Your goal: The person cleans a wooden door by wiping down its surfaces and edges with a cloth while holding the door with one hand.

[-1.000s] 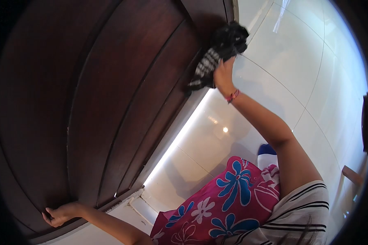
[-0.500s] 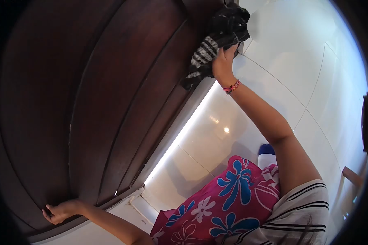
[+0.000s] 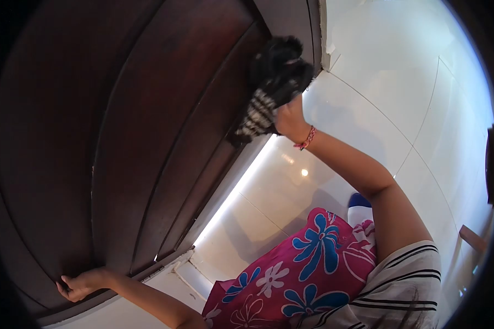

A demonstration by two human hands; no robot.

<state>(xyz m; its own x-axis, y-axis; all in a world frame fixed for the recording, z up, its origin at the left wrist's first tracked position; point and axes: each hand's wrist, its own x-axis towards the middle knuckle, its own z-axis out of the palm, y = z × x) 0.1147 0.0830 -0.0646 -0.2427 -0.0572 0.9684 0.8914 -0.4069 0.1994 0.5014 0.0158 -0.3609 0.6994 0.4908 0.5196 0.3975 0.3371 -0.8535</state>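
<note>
Wiping the door (image 3: 142,109) likely needs even pressure on the cloth (image 3: 258,112) held in the right hand (image 3: 291,119); the left hand (image 3: 83,284) curls, grip unclear.

No readable text here: we can't make out any label, brand, number or sign anywhere in view, so we have no wording to note down.

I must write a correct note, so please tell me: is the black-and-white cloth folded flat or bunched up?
Bunched up: the cloth bulges in uneven lumps at the right hand, with no neat fold visible.
</note>
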